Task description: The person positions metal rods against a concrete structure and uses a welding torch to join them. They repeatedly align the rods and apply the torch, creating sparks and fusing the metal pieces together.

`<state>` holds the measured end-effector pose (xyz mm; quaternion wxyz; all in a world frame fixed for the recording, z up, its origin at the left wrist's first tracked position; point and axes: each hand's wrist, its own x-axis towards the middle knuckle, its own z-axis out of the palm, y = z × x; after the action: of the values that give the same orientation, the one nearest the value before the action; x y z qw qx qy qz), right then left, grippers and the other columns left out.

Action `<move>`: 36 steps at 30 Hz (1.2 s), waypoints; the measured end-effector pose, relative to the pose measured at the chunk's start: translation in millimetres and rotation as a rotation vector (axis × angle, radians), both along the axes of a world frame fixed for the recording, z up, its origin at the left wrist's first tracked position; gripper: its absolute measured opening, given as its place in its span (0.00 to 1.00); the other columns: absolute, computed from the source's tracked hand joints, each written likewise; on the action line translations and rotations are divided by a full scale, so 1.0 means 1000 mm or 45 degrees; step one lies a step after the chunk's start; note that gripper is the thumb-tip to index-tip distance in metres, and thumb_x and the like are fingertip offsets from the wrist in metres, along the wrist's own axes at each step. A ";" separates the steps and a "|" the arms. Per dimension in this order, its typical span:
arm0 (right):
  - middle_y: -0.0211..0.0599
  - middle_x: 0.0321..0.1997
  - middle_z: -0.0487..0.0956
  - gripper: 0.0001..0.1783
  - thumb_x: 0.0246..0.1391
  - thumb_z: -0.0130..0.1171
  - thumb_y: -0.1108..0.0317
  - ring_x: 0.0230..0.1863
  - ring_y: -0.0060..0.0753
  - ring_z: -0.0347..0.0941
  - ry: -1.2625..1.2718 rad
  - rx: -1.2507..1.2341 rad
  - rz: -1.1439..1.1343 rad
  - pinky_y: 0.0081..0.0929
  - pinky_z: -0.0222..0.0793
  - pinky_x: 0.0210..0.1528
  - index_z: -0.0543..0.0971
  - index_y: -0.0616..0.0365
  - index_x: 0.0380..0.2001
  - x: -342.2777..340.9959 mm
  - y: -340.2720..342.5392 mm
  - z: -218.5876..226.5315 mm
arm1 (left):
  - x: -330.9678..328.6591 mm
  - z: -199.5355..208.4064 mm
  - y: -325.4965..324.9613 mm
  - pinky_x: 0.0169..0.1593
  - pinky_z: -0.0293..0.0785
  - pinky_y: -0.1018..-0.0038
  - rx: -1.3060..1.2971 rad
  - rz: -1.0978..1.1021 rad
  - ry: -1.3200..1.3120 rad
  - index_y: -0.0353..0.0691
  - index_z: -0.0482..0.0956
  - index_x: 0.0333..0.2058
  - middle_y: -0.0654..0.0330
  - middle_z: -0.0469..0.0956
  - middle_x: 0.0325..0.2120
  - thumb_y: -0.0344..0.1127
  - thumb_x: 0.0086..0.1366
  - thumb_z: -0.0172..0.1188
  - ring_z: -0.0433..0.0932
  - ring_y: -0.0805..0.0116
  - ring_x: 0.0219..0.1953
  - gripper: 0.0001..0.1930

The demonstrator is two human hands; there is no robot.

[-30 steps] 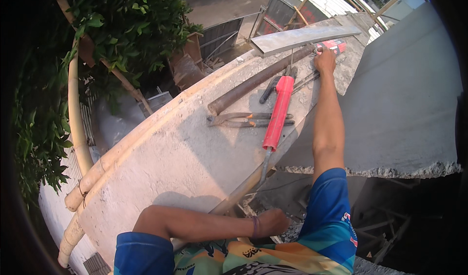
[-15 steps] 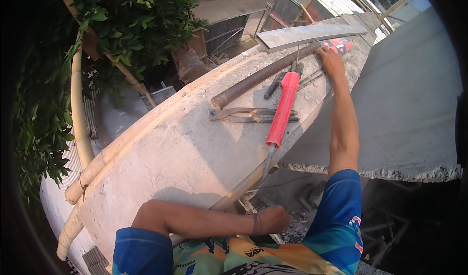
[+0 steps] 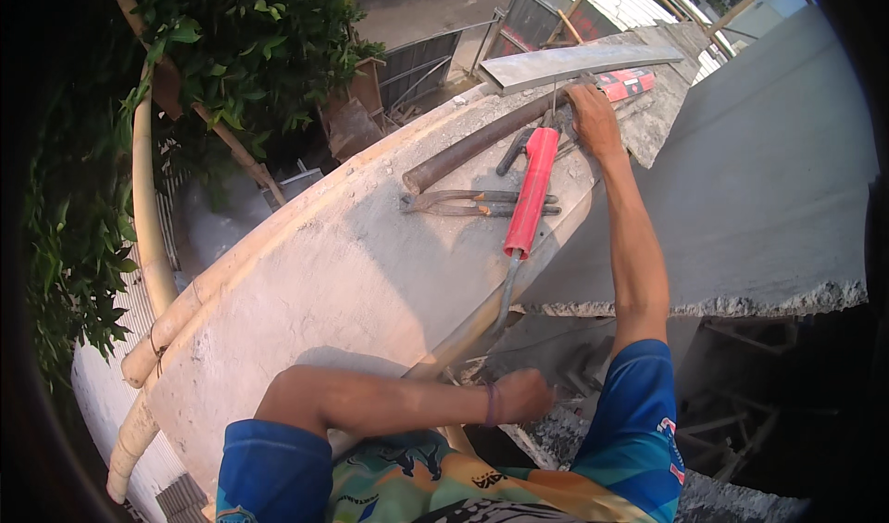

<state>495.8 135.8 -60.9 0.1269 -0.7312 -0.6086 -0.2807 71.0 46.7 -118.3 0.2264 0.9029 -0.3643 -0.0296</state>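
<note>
My right hand (image 3: 594, 120) reaches far along the concrete ledge (image 3: 306, 273). Its fingers bend down at the far end of a brown, rusty pipe (image 3: 500, 141), beside a red pack (image 3: 626, 83); what they grip is hidden. Closer to me lies a red-handled welding electrode holder (image 3: 532, 194), a thin rod rising from its far end and a grey cable trailing off the near one. A pair of pincers (image 3: 482, 204) lies beside it, partly under the handle. In front of my body my left hand (image 3: 524, 396) is a closed fist, with nothing showing in it.
A long metal channel (image 3: 583, 65) lies behind the pipe. Bamboo poles (image 3: 176, 324) border the ledge's left side. To the right, a grey slab (image 3: 741, 199) with a broken edge stands over a dark drop with debris. Leafy branches (image 3: 74, 199) hang at the left.
My right hand has shifted left, from beside the red pack to the pipe's far end. The view has turned slightly. My left fist stays in front of my body.
</note>
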 end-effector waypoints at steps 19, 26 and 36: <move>0.63 0.47 0.83 0.49 0.42 0.65 0.29 0.50 0.54 0.82 1.025 -0.384 -1.243 0.43 0.75 0.51 0.82 0.75 0.40 -0.166 0.020 0.057 | 0.012 -0.044 -0.027 0.37 0.80 0.60 -0.261 -0.035 -0.213 0.39 0.86 0.29 0.52 0.85 0.27 0.32 0.57 0.59 0.86 0.54 0.34 0.07; 0.53 0.49 0.84 0.37 0.45 0.65 0.47 0.53 0.52 0.80 1.136 0.083 -1.078 0.43 0.72 0.56 0.79 0.63 0.52 -0.214 -0.004 0.079 | 0.030 -0.032 -0.001 0.41 0.80 0.57 -0.376 -0.082 -0.157 0.36 0.85 0.33 0.46 0.85 0.31 0.33 0.59 0.61 0.85 0.48 0.38 0.08; 0.55 0.40 0.82 0.36 0.49 0.64 0.57 0.39 0.59 0.80 0.575 0.625 -0.517 0.45 0.75 0.45 0.71 0.65 0.59 -0.480 -0.113 0.220 | 0.045 -0.046 0.000 0.48 0.77 0.54 -0.569 -0.734 -0.456 0.37 0.75 0.52 0.40 0.81 0.40 0.37 0.65 0.60 0.81 0.43 0.44 0.18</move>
<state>15.4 22.9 159.2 0.3708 -0.8281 -0.3229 -0.2693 115.5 47.1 -164.2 0.3325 0.6832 -0.6336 0.1458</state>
